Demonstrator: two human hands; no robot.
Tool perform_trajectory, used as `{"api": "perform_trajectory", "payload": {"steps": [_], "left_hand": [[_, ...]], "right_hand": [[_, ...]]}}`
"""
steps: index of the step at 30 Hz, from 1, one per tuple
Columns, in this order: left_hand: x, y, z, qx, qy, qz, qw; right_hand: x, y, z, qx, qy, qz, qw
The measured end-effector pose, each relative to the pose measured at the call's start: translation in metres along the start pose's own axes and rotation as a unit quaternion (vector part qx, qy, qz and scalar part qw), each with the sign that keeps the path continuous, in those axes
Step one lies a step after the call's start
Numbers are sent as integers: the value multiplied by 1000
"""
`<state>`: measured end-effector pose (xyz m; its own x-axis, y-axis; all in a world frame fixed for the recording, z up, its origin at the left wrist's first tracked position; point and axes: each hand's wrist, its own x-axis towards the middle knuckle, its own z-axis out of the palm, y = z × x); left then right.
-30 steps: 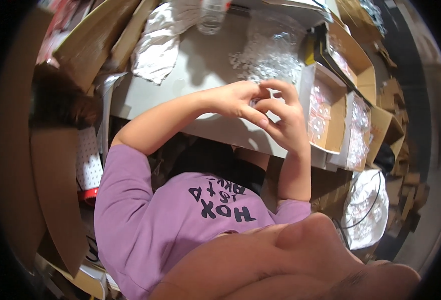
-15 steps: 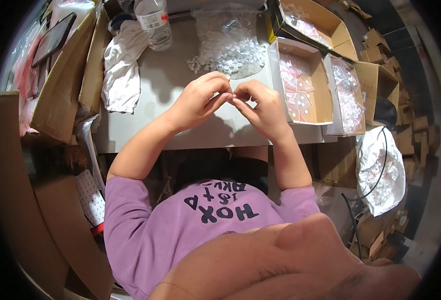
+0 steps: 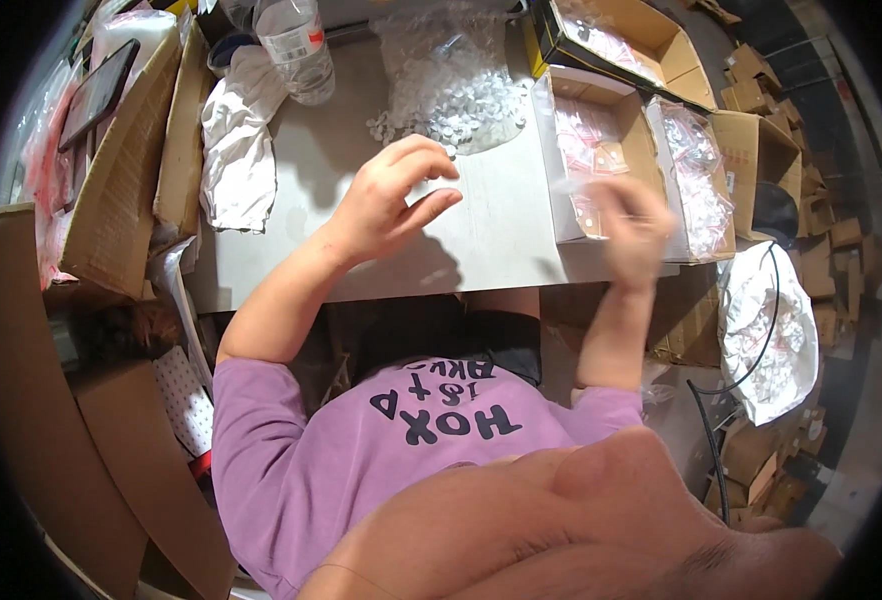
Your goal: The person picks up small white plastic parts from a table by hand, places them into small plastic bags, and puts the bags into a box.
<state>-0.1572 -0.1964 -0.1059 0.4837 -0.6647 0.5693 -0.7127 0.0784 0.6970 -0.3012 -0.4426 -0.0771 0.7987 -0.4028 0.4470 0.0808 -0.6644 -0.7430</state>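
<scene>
My left hand (image 3: 396, 200) hovers over the grey table, thumb and fingers apart with nothing between them. Just beyond it, small whitish pieces (image 3: 451, 115) spill from a clear plastic bag (image 3: 426, 40). My right hand (image 3: 633, 232) is smeared by motion above the near end of a cardboard box (image 3: 640, 150). A pale blur shows by its fingertips; whether the hand holds it is unclear. Inside that box lie small clear zip bags (image 3: 579, 130) with red edges, partly hidden by the hand.
Right of that box, another box holds clear bags (image 3: 696, 165); a black-sided box (image 3: 686, 70) lies behind. A water bottle (image 3: 301, 60) and white cloth (image 3: 239, 150) lie at the left, beside cardboard boxes (image 3: 126, 165). A white sack (image 3: 769, 340) and black cable (image 3: 706, 440) are at the right.
My hands, fingertips together over the table before, have parted. The right has swung right to the box of small bags; the left stays almost in place with its fingers now apart.
</scene>
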Motion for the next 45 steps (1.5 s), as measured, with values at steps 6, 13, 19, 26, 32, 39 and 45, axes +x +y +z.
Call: {"api": "perform_trajectory", "payload": {"steps": [6,13,19,26,32,39,45], "left_hand": [[2,4,-14,-148,38,72,986],[3,106,-2,-509,81,249,820],[15,131,28,-618,208,394,647],[-15,97,10,-564,20,258,784],[-42,63,32,-172,20,-89,981],[-70,41,45,-161,57,-245,954],[-80,29,28,-81,100,-266,955]], "right_hand": [[20,52,-99,-388,214,39,896],[54,85,-49,-418,-226,-25,880],[71,102,-30,-477,-255,30,841],[58,81,-38,-345,-181,-16,921],[7,-9,-3,-115,-149,-165,968],[-27,-42,61,55,-285,-128,948],[11,8,110,-87,-276,-81,954]]}}
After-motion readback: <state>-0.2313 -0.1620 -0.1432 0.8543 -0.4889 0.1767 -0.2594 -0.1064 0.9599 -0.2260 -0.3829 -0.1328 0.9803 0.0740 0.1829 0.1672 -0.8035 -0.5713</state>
